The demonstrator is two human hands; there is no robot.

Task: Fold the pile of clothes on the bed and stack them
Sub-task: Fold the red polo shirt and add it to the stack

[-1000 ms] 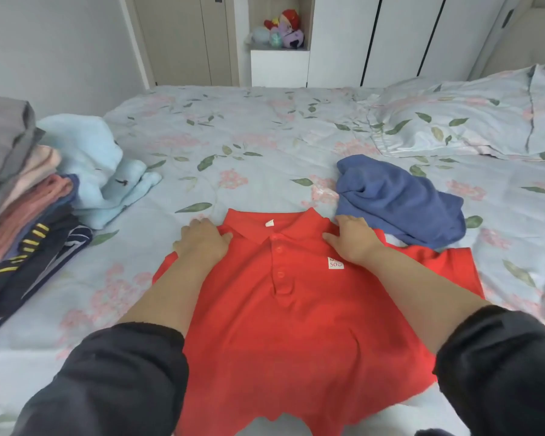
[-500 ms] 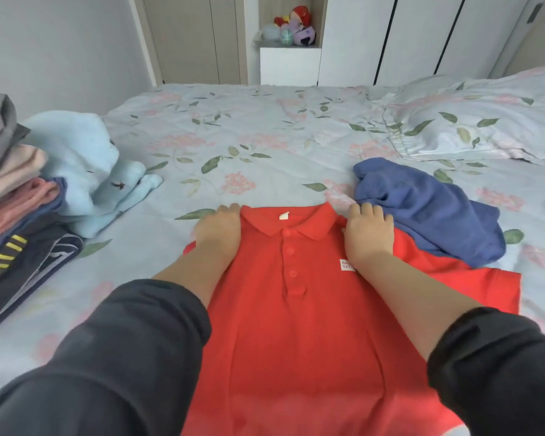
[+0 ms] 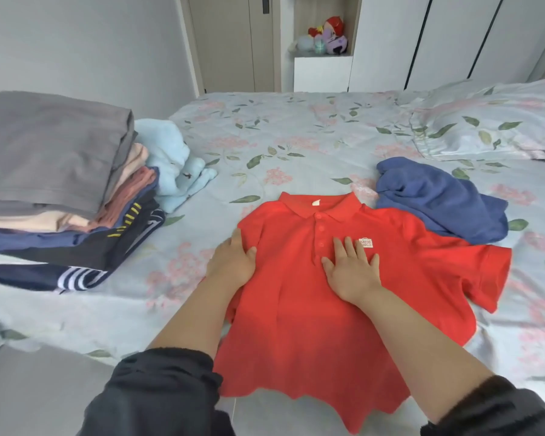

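A red polo shirt [image 3: 299,313] lies face up and spread flat on the floral bed sheet [image 3: 296,143], collar away from me. My left hand [image 3: 232,262] rests flat on the shirt's left shoulder edge, fingers straight. My right hand [image 3: 351,269] presses flat on the chest beside the button placket, fingers spread. A crumpled blue garment [image 3: 441,199] lies just beyond the shirt's right shoulder. A stack of folded clothes [image 3: 57,190], grey on top, stands on the bed at the left.
A light blue fluffy garment [image 3: 173,165] lies beside the stack. A floral pillow [image 3: 497,127] sits at the far right. The bed's near edge runs along the lower left. Wardrobe doors and a shelf with plush toys [image 3: 328,39] stand behind the bed.
Both hands have slid from beside the collar down toward me over the shirt, smoothing it. The camera view has shifted, showing more of the stack at the left.
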